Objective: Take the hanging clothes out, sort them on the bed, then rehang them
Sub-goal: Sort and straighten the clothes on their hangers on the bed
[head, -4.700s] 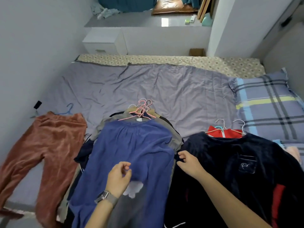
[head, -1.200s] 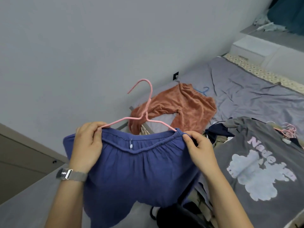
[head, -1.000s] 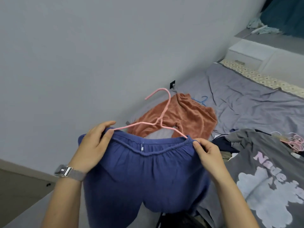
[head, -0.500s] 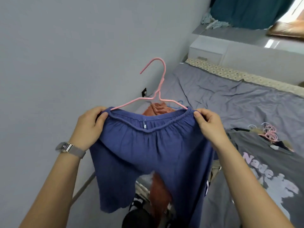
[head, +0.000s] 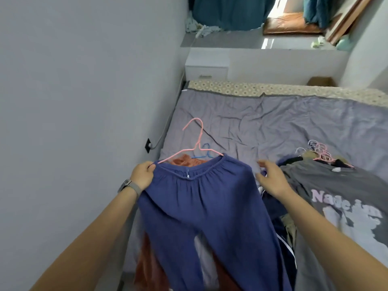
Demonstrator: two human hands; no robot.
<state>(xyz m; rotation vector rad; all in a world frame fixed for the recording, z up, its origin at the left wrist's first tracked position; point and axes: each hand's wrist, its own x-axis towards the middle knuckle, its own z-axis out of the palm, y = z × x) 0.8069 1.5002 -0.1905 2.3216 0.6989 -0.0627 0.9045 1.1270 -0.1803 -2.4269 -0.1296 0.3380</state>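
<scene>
The bed [head: 273, 122], under a wrinkled grey-purple sheet, carries the sorted clothes. Blue trousers [head: 201, 206] on a pink hanger [head: 195, 143] lie at the bed's left edge, over rust-orange trousers [head: 184, 161]. The left hand [head: 142, 175] pinches the waistband's left corner. The right hand [head: 270, 179] hovers with fingers spread, holding nothing, beside a grey printed T-shirt [head: 340, 202] topping a pile.

Home bedroom: bed [head: 273, 122], nightstand [head: 206, 65], curtains [head: 228, 11].
</scene>
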